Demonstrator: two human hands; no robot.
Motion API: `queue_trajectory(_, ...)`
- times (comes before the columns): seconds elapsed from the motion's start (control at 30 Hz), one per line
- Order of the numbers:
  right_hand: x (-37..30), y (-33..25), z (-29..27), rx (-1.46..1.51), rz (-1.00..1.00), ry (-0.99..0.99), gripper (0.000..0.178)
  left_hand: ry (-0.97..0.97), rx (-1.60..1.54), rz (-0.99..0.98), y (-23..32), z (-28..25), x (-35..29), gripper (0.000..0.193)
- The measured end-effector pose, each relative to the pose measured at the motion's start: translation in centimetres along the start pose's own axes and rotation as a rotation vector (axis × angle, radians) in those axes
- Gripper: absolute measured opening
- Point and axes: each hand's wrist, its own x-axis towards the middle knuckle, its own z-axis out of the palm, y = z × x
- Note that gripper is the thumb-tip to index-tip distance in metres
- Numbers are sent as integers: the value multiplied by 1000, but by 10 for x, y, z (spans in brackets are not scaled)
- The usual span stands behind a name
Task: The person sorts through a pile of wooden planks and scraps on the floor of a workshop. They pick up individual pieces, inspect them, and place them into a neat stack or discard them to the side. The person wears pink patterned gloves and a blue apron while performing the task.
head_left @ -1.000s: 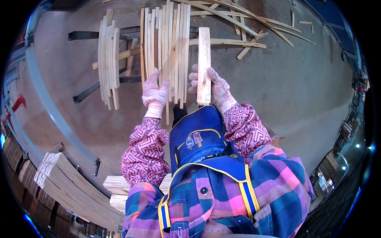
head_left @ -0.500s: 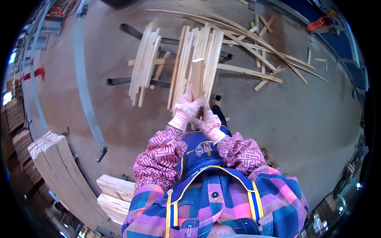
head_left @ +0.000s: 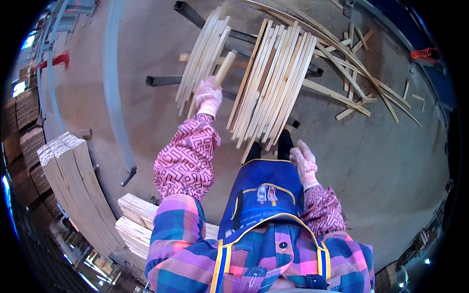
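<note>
My left hand (head_left: pixel 208 93), in a pale knitted glove, grips the near end of a wooden strip (head_left: pixel 225 68). That strip is held at the right side of a smaller bundle of wooden strips (head_left: pixel 201 58). To its right lies a wider row of wooden strips (head_left: pixel 273 78), side by side. My right hand (head_left: pixel 304 158), gloved too, hangs by the right edge of my blue apron (head_left: pixel 264 195) with nothing in it; its fingers are stretched out. Both strip groups rest across dark metal bars (head_left: pixel 163 81).
Loose thin battens (head_left: pixel 351 78) lie crossed on the floor at the far right. A long pale rail (head_left: pixel 115 88) runs along the left. Stacked long timbers (head_left: pixel 80 180) stand near left, with shorter boards (head_left: pixel 137 217) beside me. A red coiled hose (head_left: pixel 424 54) hangs far right.
My left hand has carried the strip leftward, from in front of the wide row to the smaller bundle. My right hand has let go of it and dropped back to my right side.
</note>
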Motion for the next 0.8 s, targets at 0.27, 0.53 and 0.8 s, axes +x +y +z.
queue_trajectory(0.27, 28, 66, -21, 154, 130, 134, 59, 210, 277, 126, 53, 19, 116, 63)
queue_trajectory(0.53, 165, 16, -43, 291, 57, 309, 45, 247, 529, -5, 26, 29, 149, 88)
queue_trajectory(0.8, 453, 75, -56, -526, -390, 486, 36, 456, 511, 190, 18, 53, 167, 94)
